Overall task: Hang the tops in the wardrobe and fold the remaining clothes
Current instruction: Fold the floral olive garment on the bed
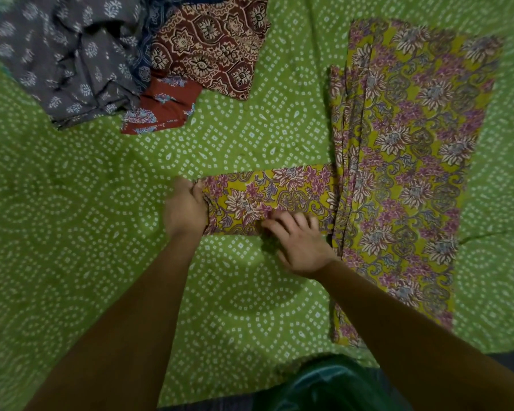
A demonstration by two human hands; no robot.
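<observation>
Gripping sleeve end, left hand; right hand pressing (fingers flat)

Yellow-and-purple floral garment, green white-dotted bedsheet, grey leaf-print cloth, maroon block-print cloth

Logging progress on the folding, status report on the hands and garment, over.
Left hand grips sleeve end of yellow floral garment. Right hand fingers flat on sleeve, pressing. Garment flat on green bedsheet. Pile of clothes far left, clear.

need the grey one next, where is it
In the head view the grey garment lies crumpled at the top left of the green bedsheet, touching the maroon print piece on its right.
</observation>
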